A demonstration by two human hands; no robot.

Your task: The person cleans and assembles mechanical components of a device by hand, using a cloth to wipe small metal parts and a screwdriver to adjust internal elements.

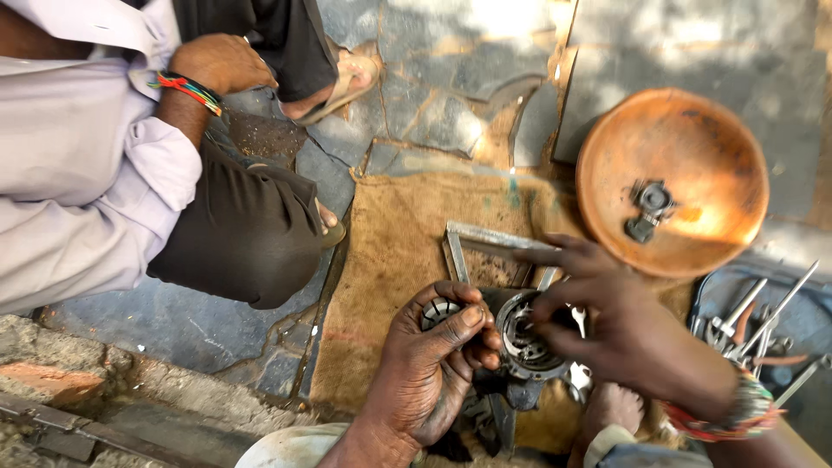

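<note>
My left hand (431,364) is curled around a small round toothed metal part (439,310), thumb pressed over it. My right hand (607,316) rests its fingertips on a greasy round metal housing (524,340) that sits on a dark metal block on brown sackcloth (390,260). A beaded band circles my right wrist. An angled metal frame (485,238) lies just beyond the housing. Part of the housing is hidden under my fingers.
A rusty orange bowl (693,139) at the upper right holds a small dark metal part (650,206). Spanners and tools (754,321) lie in a heap at the right. Another person crouches at the upper left, hand (221,62) on knee, sandalled foot (342,82) on stone paving.
</note>
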